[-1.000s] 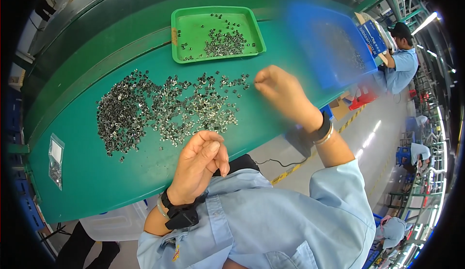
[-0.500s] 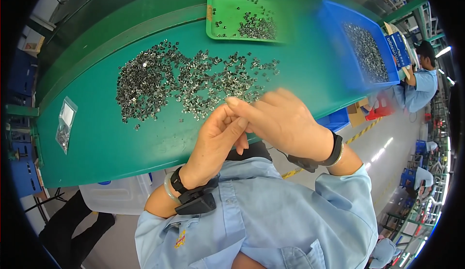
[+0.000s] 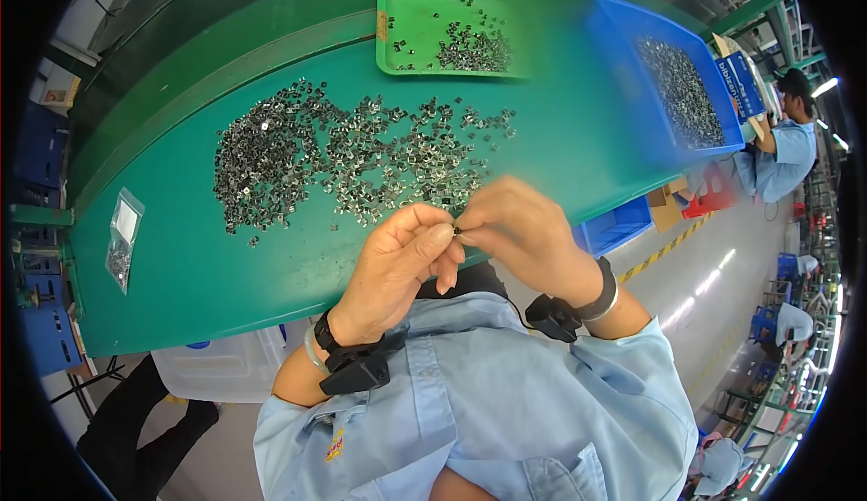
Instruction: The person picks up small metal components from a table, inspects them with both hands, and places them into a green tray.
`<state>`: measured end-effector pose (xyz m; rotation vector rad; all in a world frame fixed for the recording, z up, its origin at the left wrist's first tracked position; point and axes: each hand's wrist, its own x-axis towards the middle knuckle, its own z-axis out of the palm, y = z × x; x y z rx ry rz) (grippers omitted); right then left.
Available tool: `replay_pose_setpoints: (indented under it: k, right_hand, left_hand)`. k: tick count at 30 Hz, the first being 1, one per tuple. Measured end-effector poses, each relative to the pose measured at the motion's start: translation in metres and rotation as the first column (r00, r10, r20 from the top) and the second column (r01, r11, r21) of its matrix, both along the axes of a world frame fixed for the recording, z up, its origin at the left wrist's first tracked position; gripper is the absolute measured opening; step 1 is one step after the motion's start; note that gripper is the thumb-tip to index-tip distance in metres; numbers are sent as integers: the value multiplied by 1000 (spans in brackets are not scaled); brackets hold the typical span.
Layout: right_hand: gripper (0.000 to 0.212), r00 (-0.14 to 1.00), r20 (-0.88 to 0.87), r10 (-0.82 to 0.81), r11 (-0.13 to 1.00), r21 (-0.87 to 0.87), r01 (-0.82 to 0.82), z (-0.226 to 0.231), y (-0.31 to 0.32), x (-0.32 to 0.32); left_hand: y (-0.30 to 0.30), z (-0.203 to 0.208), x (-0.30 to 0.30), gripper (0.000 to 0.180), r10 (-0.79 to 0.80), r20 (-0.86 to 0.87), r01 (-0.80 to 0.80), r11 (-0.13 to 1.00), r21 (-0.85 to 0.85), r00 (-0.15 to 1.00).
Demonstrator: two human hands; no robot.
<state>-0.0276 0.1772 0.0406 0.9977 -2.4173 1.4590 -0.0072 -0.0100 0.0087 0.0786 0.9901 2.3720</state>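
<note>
My left hand (image 3: 397, 266) and my right hand (image 3: 519, 235) meet fingertip to fingertip above the near edge of the green table. Pinched between them is a small dark metal part (image 3: 457, 231), mostly covered by my fingers. Both hands are closed on it, the right one a little blurred. Just beyond my hands a loose pile of small shiny metal parts (image 3: 271, 162) spreads across the table, dense at the left and thinner toward the right.
At the back stands a green tray (image 3: 383, 50) with more small parts. A blue bin (image 3: 623, 68) full of parts sits at the right. A clear bag (image 3: 125, 235) lies at the left. Beyond the table's right end is a co-worker (image 3: 786, 153).
My right hand has moved down and slightly left, its fingertips now meeting the left hand's at the small part. My left hand has shifted only slightly.
</note>
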Motion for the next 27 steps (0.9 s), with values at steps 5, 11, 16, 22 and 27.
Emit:
replay_pose_setpoints:
  k: [5,11,16,22,27]
  right_hand:
    - [21,999,-38,-38,999,-9,38,-4,0,3]
    - [21,976,-211,-59,994,77,77,-3,-1,5]
    - [22,980,-193,-57,995,69,71,-6,-2,7]
    - [20,994,-85,-71,997,-33,69,-9,-4,12]
    - [19,998,9,-65,992,-104,65,-10,-5,16]
  left_hand:
    - [2,4,3,19,11,32,-9,999,-32,999]
    - [5,7,6,18,46,5,-46,996,-74,999]
    - [4,2,6,18,47,-17,-48,995,-84,999]
    - [5,-1,7,16,45,-21,-46,998,-46,999]
    - [8,-1,8,17,25,4,-26,996,89,1000]
